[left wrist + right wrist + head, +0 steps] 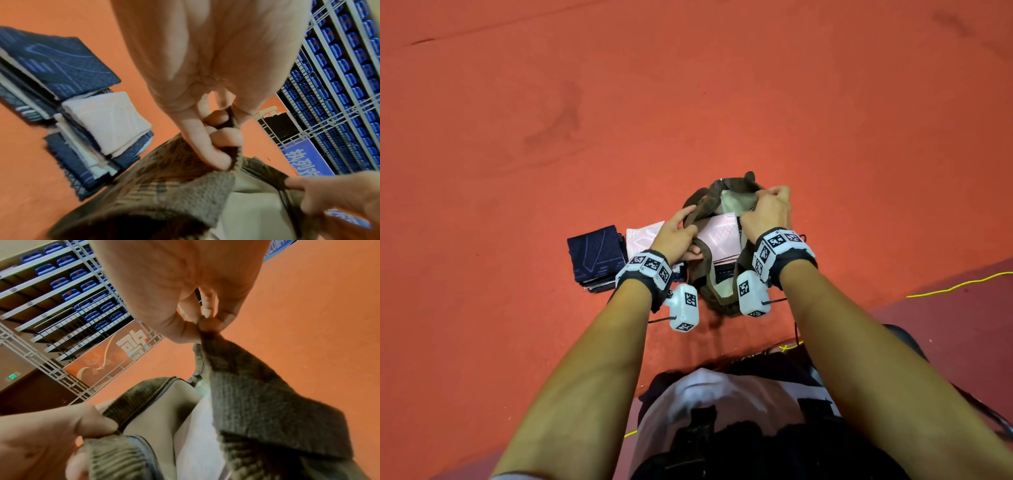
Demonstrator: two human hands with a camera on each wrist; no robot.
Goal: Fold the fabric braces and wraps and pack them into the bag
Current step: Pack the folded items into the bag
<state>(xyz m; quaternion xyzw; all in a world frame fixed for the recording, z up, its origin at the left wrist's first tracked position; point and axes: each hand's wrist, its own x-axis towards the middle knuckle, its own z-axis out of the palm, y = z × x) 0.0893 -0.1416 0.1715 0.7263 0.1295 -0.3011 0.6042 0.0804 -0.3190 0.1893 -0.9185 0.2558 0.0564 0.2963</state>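
Orange floor (pixel 688 102) is carrying one brown bag (pixel 702 274); my left hand (pixel 674 233) and right hand (pixel 767 209) are pinching its rim beside two folded stacks (pixel 599 257).

Orange floor (pixel 688 102) bears bag (pixel 702 205), seemingly stacked wraps (pixel 599 253).

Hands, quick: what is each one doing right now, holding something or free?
Left hand: grips the bag by its left rim.
Right hand: pinches the bag's right rim, pulling the mouth open.
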